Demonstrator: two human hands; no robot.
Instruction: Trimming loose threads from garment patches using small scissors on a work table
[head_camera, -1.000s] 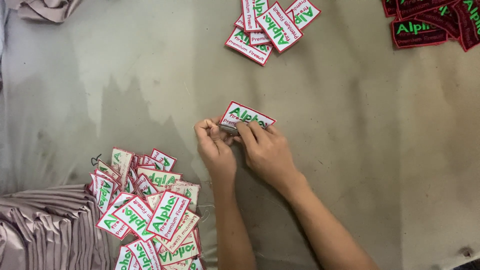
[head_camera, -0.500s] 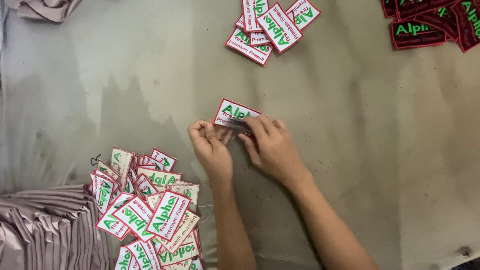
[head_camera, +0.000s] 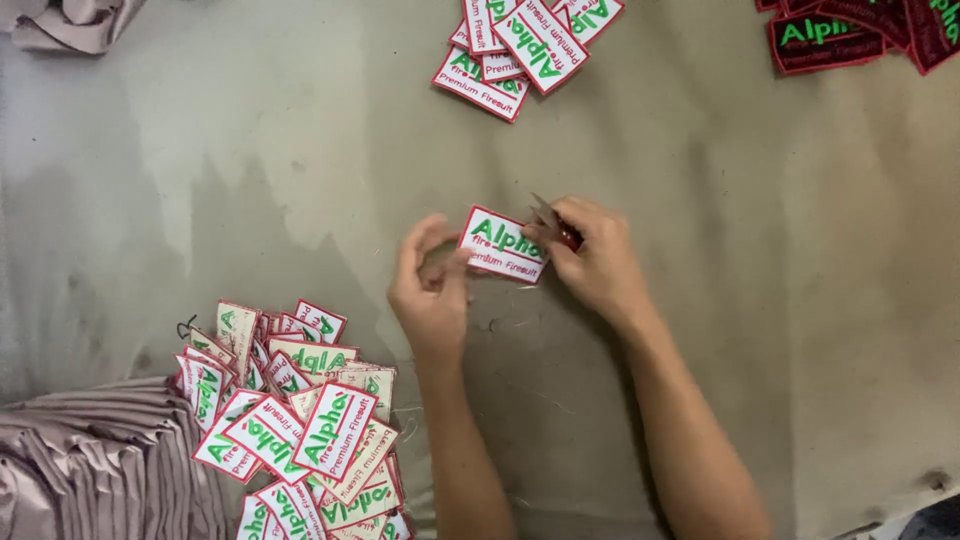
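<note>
At the far left edge, a folded stack of pinkish-grey cloth (head_camera: 85, 460) lies on the grey worktable (head_camera: 250, 150). Just beside it sits a messy heap of white cloth patches with red edges and green letters (head_camera: 300, 420). Some lie face up and some face down.

Near the middle, the left hand (head_camera: 432, 290) pinches the left end of one white rectangular patch with a red border (head_camera: 503, 246) between thumb and fingers. The patch is held just above the table, between both hands, tilted a little. Half a second ago it sat lower and closer to the hands; now it has moved up and both hands have spread a bit apart.

The right hand (head_camera: 592, 258) grips the patch's right end and is also closed around a small cutting tool with a red handle (head_camera: 560, 228). Its metal tip pokes up by the patch's top corner.

Higher up lies a smaller pile of the same white patches (head_camera: 525, 45). In the top right corner are dark patches with red edges (head_camera: 860, 30).
</note>
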